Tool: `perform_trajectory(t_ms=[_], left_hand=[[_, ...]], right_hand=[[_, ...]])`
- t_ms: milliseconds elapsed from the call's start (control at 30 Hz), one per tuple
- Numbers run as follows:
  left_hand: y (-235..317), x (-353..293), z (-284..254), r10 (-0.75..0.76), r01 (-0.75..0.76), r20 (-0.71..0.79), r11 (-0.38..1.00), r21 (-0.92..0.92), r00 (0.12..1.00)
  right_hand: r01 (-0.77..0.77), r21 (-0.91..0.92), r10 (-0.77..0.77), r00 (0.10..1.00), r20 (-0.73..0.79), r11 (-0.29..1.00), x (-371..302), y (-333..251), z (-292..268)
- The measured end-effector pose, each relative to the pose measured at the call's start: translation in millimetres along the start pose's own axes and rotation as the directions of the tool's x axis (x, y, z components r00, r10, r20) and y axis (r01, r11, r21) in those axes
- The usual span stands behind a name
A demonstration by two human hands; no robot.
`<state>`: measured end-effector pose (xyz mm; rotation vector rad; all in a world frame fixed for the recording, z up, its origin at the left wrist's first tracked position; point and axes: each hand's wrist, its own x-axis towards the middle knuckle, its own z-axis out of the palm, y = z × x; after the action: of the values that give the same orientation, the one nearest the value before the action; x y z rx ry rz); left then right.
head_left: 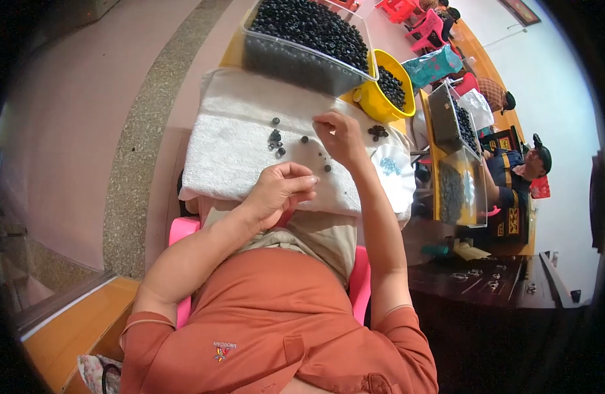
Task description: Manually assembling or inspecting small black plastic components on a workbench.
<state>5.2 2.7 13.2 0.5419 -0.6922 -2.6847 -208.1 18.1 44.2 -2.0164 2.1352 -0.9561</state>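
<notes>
Left hand (pixel 276 192) and right hand (pixel 342 139) are working over white towelling cloth (pixel 227 125).
The left thumb and forefinger are nearly meeting, the right fingers curling downward; whether either is gripping anything cannot be told. Small round black pieces (pixel 305 139) are lying near both hands; a yellow plastic tub (pixel 375 102) is standing beyond.

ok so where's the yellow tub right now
In the head view, the yellow tub sits upper right of centre, just right of the big clear bin and beyond the right hand.
</notes>
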Motion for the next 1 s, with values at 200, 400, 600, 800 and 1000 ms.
perform_trajectory(t_ms=[200,400,600,800,1000], left_hand=[[-2,2,-1,0.007,-0.007,0.003,0.999,0.045,1.000],[0,-2,2,-0.005,0.006,-0.021,0.999,0.050,1.000],[-4,2,-2,0.000,0.001,-0.012,0.998,0.056,1.000],[-3,1,-2,-0.005,0.006,-0.014,0.998,0.066,1.000],[-4,2,-3,0.006,-0.005,-0.013,0.997,0.074,1.000]], right_hand=[[-0.228,0.471,0.251,0.968,0.015,0.852,-32,9,-3],[-0.255,0.747,0.333,0.942,0.049,0.614,-48,2,-10],[-0.271,0.783,0.344,0.936,0.079,0.559,-57,1,-11],[-0.308,0.782,0.380,0.920,0.100,0.541,-61,2,-16],[-0.361,0.837,0.474,0.869,0.143,0.410,-65,-5,-19]])
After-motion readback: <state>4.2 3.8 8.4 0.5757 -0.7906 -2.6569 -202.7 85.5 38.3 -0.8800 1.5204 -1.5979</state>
